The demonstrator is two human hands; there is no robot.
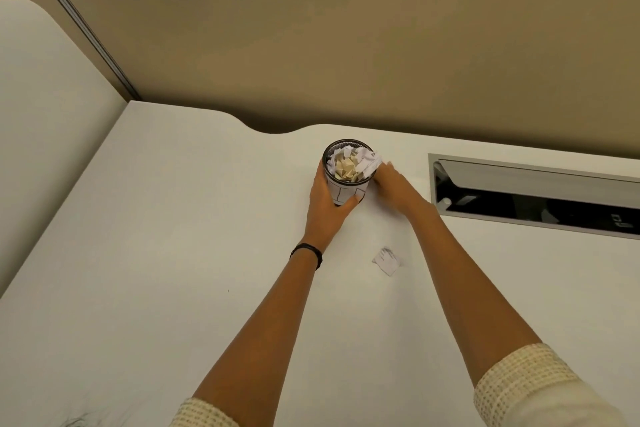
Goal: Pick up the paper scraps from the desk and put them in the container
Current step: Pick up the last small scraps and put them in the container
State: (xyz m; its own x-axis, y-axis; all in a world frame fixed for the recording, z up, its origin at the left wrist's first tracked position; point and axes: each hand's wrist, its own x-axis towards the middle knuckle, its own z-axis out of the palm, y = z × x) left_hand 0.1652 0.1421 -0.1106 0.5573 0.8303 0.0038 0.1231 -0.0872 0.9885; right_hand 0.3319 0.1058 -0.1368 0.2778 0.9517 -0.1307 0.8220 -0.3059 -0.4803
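By the desk's [173, 218] far edge the left hand [329, 199] wraps the container [346, 192], seemingly steadying it. The right hand [389, 184] meets scraps [370, 161] at its rim; pinching or pushing, I cannot tell.

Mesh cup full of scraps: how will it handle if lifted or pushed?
Probably light: the container holds only crumpled paper scraps. It is tall and narrow, so a push near the rim may tip it; the left hand wrapped round its side helps. Scraps are heaped to the rim, one white piece overhanging, so a jolt could spill some.
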